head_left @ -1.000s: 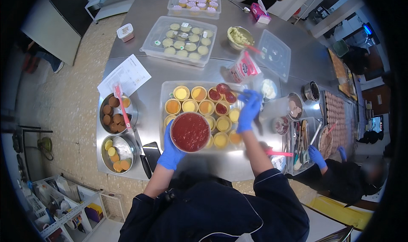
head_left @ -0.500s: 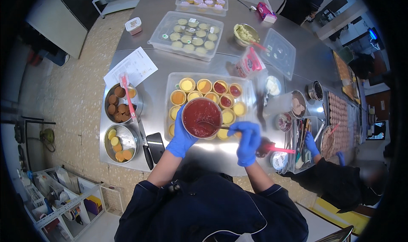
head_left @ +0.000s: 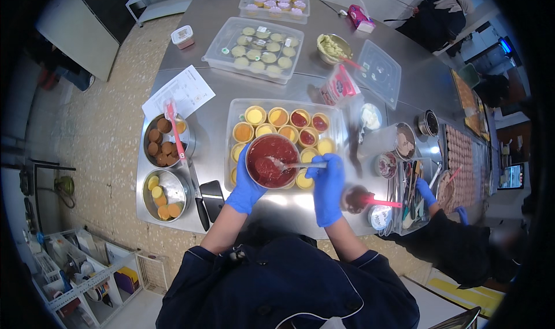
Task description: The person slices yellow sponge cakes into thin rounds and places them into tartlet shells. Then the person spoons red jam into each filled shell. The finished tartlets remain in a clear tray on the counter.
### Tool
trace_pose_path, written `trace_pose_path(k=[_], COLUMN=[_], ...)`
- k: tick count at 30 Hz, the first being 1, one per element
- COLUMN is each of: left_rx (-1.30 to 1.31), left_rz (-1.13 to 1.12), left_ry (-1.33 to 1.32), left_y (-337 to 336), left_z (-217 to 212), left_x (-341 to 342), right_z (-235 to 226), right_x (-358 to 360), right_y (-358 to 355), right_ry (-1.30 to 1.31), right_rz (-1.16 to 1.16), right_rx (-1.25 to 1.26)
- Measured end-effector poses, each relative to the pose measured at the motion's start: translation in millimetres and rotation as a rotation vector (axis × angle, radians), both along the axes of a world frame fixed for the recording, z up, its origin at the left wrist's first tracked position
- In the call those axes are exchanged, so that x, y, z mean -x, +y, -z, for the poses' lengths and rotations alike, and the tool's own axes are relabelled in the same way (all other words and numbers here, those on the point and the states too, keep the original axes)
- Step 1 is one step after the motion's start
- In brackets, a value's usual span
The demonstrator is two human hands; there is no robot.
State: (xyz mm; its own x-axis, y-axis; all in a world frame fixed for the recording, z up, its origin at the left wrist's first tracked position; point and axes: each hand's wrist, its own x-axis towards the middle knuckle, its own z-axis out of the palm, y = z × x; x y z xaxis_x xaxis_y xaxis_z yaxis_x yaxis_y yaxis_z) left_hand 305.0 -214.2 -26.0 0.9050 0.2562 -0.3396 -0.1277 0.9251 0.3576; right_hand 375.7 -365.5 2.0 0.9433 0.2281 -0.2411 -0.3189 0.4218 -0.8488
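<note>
My left hand (head_left: 247, 191), in a blue glove, is closed on the rim and side of a round metal bowl (head_left: 252, 173). Thick dark red jam (head_left: 269, 150) lies inside. The blue-gloved right hand (head_left: 328, 187) grips a metal spoon (head_left: 300, 165) by its handle, and the spoon's end is in the jam. Beneath the bowl is a clear plastic container (head_left: 335, 118) holding several tart shells. Some hold yellow or orange cake discs, such as this yellow-filled tart (head_left: 255, 114); three at the upper right, including this tart (head_left: 299, 119), show red jam. The bowl hides part of the container.
Metal bowls with brown cakes (head_left: 165, 151) and yellow cakes (head_left: 164, 195) stand left, beside a knife (head_left: 201, 210) and dark phone-like slab (head_left: 212, 201). A lidded container (head_left: 254, 49) lies beyond. Right are a pink-handled spatula (head_left: 381, 203) and a co-worker's gloved hand (head_left: 426, 193).
My right hand has turned and shifted slightly left, bringing the spoon from low in the jam to a scooping position with jam piled at its end. The bowl has moved slightly left.
</note>
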Motion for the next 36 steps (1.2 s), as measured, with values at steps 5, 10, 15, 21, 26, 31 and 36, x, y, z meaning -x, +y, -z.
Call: trace_pose_path(k=[5, 10, 15, 21, 26, 31, 36], left_rx=[0.212, 0.267, 0.281, 0.293, 0.265, 0.329, 0.325], left_rz=[-0.057, -0.114, -0.148, -0.159, -0.142, -0.124, -0.125], left_ry=[0.029, 0.171, 0.103, 0.121, 0.103, 0.090, 0.107], left_y=[10.0, 25.6, 29.9, 29.0, 28.6, 28.1, 27.5], left_z=[9.6, 23.5, 29.2, 29.1, 30.5, 28.7, 26.0], left_x=[9.7, 32.8, 47.5, 45.6, 42.7, 41.9, 45.4], right_z=[-1.5, 22.8, 67.5, 81.0, 79.9, 79.2, 81.0], right_x=[-41.1, -74.4, -81.3, -77.8, -74.1, -70.0, -68.4], right_y=[4.7, 15.0, 24.9, 15.7, 12.2, 9.0, 13.5], right_ry=[-0.125, -0.452, -0.773, -0.911, -0.949, -0.959, -0.869], right_rz=[0.061, 0.078, -0.210, -0.264, -0.283, -0.339, -0.132], right_rx=[0.031, 0.197, 0.614, 0.651, 0.660, 0.692, 0.586])
